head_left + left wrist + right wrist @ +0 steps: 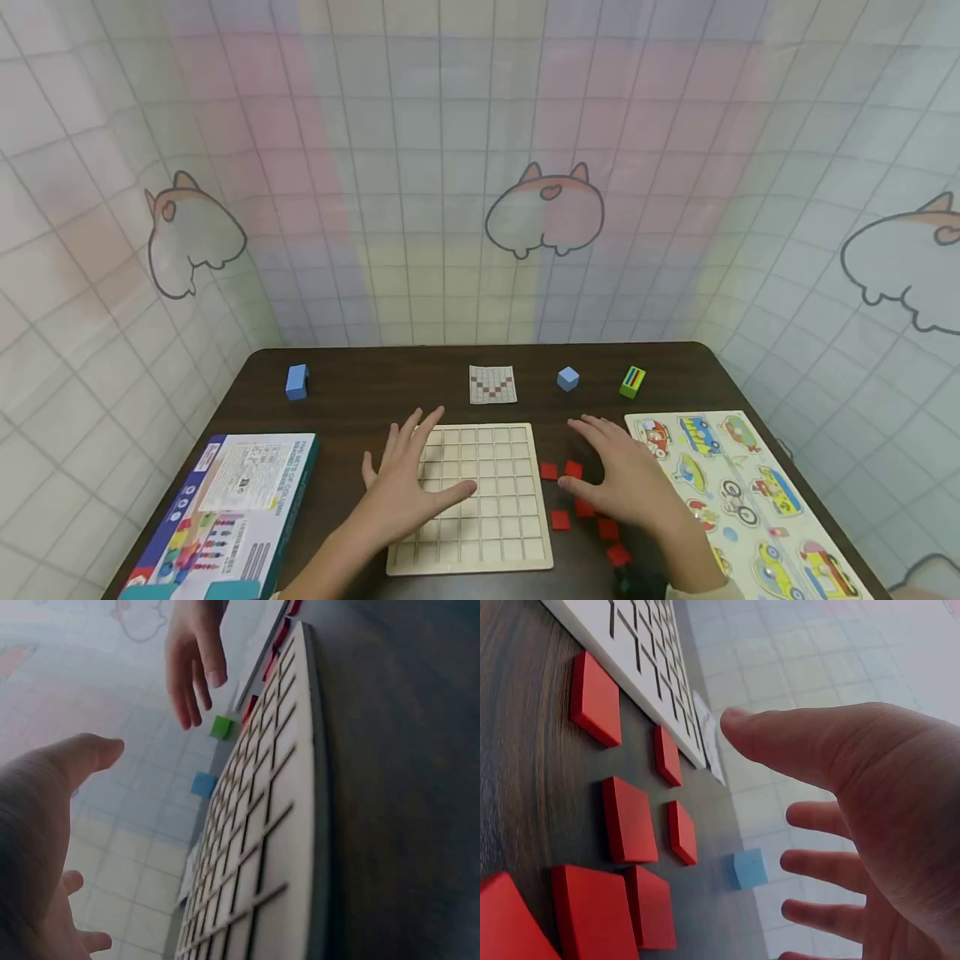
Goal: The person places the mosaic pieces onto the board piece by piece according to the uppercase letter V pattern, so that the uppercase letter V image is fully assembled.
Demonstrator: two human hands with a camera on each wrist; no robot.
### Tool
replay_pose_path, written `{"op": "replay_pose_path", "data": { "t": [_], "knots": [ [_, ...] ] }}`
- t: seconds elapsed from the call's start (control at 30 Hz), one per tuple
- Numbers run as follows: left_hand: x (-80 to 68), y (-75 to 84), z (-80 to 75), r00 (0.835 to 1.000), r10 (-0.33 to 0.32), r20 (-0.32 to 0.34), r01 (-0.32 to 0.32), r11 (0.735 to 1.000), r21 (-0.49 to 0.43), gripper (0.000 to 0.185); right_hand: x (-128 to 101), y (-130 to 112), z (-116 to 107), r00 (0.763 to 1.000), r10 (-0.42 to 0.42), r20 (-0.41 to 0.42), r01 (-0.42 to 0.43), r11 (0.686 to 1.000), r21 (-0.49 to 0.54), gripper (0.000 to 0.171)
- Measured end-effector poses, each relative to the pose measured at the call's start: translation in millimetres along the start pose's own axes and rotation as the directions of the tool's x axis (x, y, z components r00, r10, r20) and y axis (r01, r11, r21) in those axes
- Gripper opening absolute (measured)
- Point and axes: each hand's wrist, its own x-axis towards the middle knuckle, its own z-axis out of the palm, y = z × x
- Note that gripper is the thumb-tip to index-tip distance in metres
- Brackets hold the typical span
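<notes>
A pale wooden grid board (pixel 487 500) lies on the dark table, its square compartments bare. My left hand (pixel 411 483) hovers over the board's left side with fingers spread and holds nothing. To the right of the board, my right hand (pixel 626 479) is held above several red square tiles (pixel 630 821), fingers extended and apart from them. In the right wrist view the tiles lie loose beside the board's edge, and no tile is between the thumb and fingers. Behind the board lies a small pattern card (pixel 492 385) with a V-like row of reddish squares.
On the left is a boxed set (pixel 225 508). A vehicle puzzle board (pixel 738 492) lies on the right. Along the back stand a blue block (pixel 297 382), a blue cube (pixel 567 379) and a green striped block (pixel 632 382). Something dark green (pixel 624 581) sits at the near edge.
</notes>
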Motion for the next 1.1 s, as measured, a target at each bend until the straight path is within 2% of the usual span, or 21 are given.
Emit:
{"op": "replay_pose_path", "data": {
  "t": [0.17,0.3,0.67,0.83,1.1],
  "knots": [
    [-2.6,-9.5,-2.3,1.000,0.000,-0.014,-0.001,0.997,-0.075,0.113,1,6,-6,1.000,0.002,-0.003,-0.002,0.999,0.048,0.077],
    [-3.9,-15.3,-6.7,1.000,0.005,-0.021,-0.007,0.996,-0.094,0.116,3,12,-12,1.000,0.025,0.013,-0.026,0.994,0.102,0.069],
    [-11.2,-31.7,-7.3,0.997,-0.044,0.063,0.052,0.988,-0.144,0.131,8,30,-26,0.996,0.033,0.086,-0.049,0.980,0.194,0.057],
    [-20.1,-40.9,-6.5,0.994,-0.047,0.094,0.060,0.988,-0.139,0.136,8,29,-18,0.993,0.026,0.115,-0.049,0.979,0.200,0.052],
    [-38.9,-45.8,-5.0,0.990,-0.028,0.139,0.040,0.995,-0.091,0.144,4,19,4,0.991,0.038,0.128,-0.063,0.978,0.197,0.043]
  ]
}}
